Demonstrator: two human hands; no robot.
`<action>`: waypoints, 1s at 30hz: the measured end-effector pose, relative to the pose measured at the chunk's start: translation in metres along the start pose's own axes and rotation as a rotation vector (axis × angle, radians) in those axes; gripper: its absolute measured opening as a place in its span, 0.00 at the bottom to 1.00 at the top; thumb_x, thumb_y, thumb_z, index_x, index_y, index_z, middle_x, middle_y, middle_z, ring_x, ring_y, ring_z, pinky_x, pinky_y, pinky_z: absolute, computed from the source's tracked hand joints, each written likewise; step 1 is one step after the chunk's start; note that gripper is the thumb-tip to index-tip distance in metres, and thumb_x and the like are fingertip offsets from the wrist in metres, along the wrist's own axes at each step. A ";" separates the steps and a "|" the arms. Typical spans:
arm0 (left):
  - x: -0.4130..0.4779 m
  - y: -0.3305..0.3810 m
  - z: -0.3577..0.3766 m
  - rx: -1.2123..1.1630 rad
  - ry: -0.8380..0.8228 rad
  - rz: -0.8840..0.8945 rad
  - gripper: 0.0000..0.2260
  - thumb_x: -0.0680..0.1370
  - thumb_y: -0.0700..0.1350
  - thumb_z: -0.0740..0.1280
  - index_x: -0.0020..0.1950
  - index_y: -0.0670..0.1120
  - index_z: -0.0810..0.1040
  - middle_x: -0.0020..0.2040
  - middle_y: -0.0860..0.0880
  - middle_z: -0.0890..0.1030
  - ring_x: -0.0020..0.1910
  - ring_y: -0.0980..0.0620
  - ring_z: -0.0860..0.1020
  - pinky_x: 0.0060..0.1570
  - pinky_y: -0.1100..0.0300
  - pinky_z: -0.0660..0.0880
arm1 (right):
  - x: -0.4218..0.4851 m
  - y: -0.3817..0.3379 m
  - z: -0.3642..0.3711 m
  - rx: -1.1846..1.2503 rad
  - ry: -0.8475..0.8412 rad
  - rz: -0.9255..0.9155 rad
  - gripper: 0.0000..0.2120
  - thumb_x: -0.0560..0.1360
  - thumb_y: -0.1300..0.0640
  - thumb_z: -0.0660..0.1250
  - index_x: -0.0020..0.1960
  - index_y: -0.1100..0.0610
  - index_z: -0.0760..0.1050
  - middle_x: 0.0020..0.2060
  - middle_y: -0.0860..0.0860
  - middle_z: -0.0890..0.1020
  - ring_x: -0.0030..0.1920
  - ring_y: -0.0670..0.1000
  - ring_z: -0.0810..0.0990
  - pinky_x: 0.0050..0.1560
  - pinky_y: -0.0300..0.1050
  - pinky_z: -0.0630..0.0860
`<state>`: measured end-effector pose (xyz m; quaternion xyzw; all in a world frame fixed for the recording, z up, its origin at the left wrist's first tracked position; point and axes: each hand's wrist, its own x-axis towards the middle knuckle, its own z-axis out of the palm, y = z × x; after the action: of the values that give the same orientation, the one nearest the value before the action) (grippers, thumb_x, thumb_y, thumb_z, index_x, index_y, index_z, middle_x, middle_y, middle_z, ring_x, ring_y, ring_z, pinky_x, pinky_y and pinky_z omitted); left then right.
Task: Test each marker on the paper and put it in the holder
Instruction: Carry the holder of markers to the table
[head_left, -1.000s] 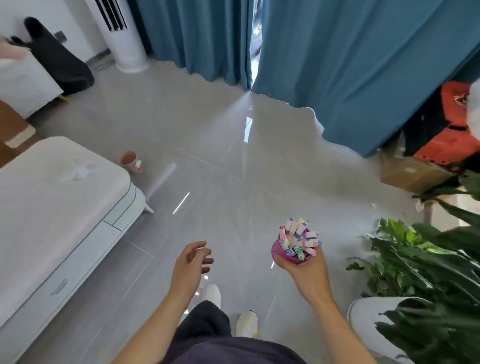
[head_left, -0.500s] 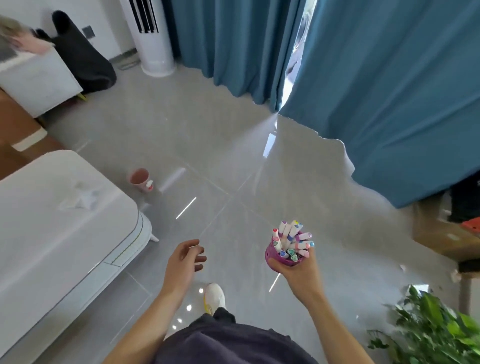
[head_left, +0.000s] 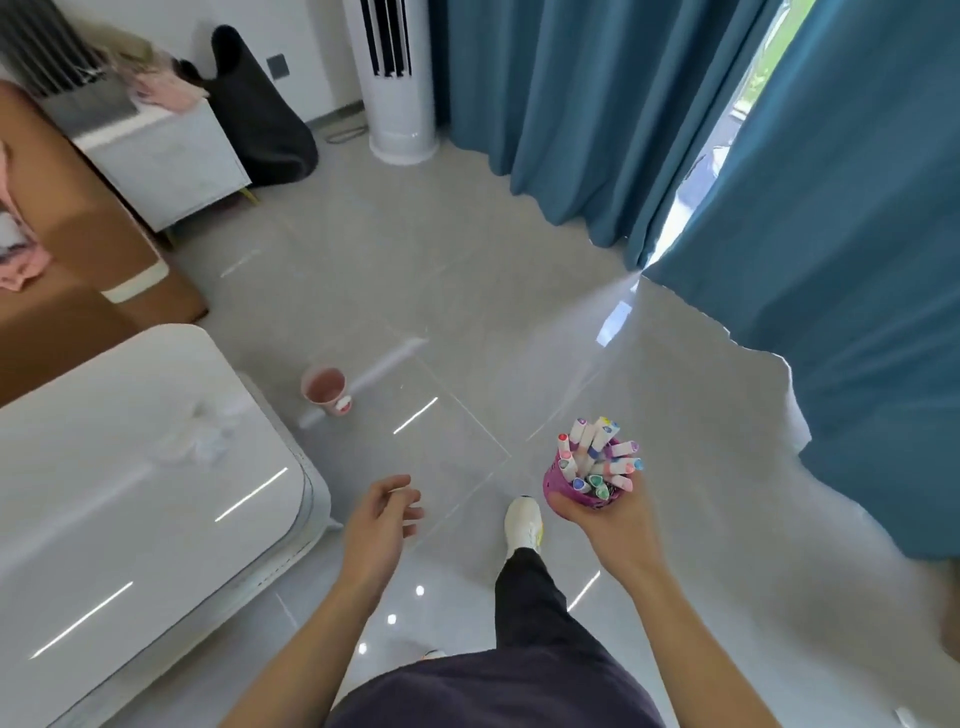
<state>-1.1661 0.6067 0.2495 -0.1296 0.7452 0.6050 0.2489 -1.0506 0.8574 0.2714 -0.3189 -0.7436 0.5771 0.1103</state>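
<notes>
- Grey glossy tile floor (head_left: 467, 291), a wide stretch right of the white table (head_left: 156, 519), reaching to the blue curtains (head_left: 857, 208) far right of it.
- Rounded corner edge of the table just left of the left hand (head_left: 376, 525); hand loosely open, fingers a little curled, holding nothing, above the floor.
- Pink cup (head_left: 323, 387) on the floor just beyond the table's far corner.
- Right hand (head_left: 613, 530) well right of the table, fingers wrapped from below around the purple holder (head_left: 556, 483); holder full of capped markers (head_left: 597, 452), fanned outward.
- White shoe (head_left: 523, 525) on the floor between both hands.
- Print on the marker caps too small to read.
</notes>
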 end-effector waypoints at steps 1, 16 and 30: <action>0.012 0.007 0.009 -0.004 0.021 -0.008 0.08 0.81 0.45 0.64 0.59 0.50 0.79 0.51 0.48 0.83 0.48 0.50 0.83 0.49 0.55 0.80 | 0.022 -0.003 0.000 0.006 -0.020 -0.007 0.19 0.66 0.59 0.83 0.55 0.54 0.81 0.45 0.50 0.87 0.45 0.50 0.87 0.43 0.42 0.82; 0.171 0.132 0.082 -0.254 0.297 -0.107 0.08 0.79 0.43 0.67 0.57 0.50 0.80 0.49 0.46 0.84 0.46 0.48 0.84 0.48 0.53 0.81 | 0.315 -0.068 0.012 -0.056 -0.284 -0.034 0.22 0.65 0.65 0.83 0.55 0.53 0.81 0.45 0.45 0.87 0.45 0.44 0.86 0.42 0.32 0.78; 0.396 0.231 0.019 -0.381 0.410 -0.125 0.08 0.79 0.43 0.67 0.58 0.49 0.80 0.49 0.45 0.84 0.46 0.46 0.84 0.46 0.54 0.81 | 0.538 -0.165 0.192 -0.157 -0.500 -0.108 0.27 0.65 0.59 0.85 0.56 0.39 0.79 0.48 0.39 0.86 0.47 0.39 0.85 0.43 0.28 0.77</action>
<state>-1.6098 0.7219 0.2312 -0.3395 0.6433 0.6788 0.1009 -1.6253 1.0084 0.2556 -0.1338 -0.8062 0.5720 -0.0709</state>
